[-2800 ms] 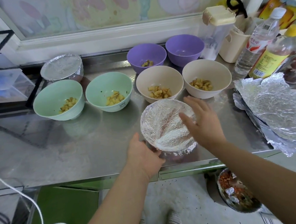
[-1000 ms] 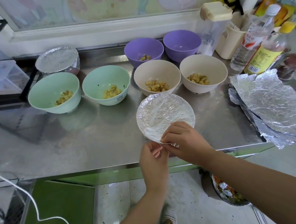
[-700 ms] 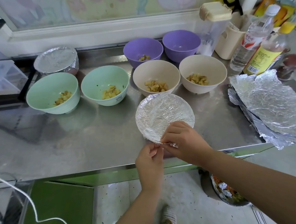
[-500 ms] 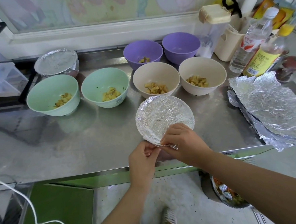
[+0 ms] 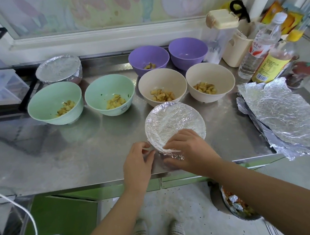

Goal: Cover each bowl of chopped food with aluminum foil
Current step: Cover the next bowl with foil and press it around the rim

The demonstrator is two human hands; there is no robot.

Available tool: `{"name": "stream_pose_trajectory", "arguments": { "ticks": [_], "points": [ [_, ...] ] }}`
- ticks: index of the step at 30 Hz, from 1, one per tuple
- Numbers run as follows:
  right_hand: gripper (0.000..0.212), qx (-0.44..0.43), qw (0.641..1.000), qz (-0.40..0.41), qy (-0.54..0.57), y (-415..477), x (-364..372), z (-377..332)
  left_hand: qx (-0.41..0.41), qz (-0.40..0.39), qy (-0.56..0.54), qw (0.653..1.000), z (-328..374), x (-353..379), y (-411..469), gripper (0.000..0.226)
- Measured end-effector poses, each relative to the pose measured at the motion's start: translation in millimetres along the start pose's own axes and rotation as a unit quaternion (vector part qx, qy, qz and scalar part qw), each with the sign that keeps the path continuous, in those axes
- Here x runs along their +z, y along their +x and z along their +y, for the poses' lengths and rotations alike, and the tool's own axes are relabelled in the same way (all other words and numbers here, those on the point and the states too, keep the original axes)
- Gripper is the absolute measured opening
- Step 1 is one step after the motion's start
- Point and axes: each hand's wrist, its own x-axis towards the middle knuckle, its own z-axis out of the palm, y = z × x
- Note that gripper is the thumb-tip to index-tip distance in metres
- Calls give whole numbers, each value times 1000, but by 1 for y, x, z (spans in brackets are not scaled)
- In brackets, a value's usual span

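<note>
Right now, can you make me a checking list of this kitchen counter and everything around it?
Surface: steel counter, crowded along the back.
Job's things: front foil-covered bowl and back foil-covered bowl covered; left green bowl, right green bowl, left beige bowl, right beige bowl, left purple bowl uncovered with chopped food; right purple bowl uncovered; foil sheets stacked right.
Clutter: clear bottle, yellow-label bottle, lidded container, beige holder.
Hands: left hand and right hand pinch the front bowl's foil edge.
Cables: white cord, lower left.
Surroundings: window behind; scrap bowl on floor.
</note>
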Motion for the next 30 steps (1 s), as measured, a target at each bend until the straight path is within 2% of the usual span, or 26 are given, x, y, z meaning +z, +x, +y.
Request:
{"name": "stream_pose_trajectory", "arguments": {
  "ticks": [2, 5, 11, 16, 21, 25, 30],
  "points": [
    [30, -14, 1000, 4, 2, -7, -11, 4, -46, 25, -86, 995, 8, 1, -14, 11],
    [25, -34, 999, -12, -6, -18, -18, 11, -66, -19, -175, 982, 19, 10, -39, 11],
    [23, -46, 998, -35, -17, -20, -20, 17, -80, -29, -254, 963, 28, 22, -51, 18],
    [8, -63, 997, -37, -40, -13, -14, 17, -43, -12, -240, 970, 32, 28, -52, 27],
    [18, -61, 997, -21, -39, -10, -10, 16, -35, -2, -220, 975, 34, 33, -52, 31],
    [15, -48, 998, -16, -39, -10, -8, 16, -40, -13, -225, 973, 36, 33, -54, 25],
    [8, -30, 999, 7, -42, -10, -4, 13, -38, -13, -192, 981, 39, 29, -49, 33]
  ]
}}
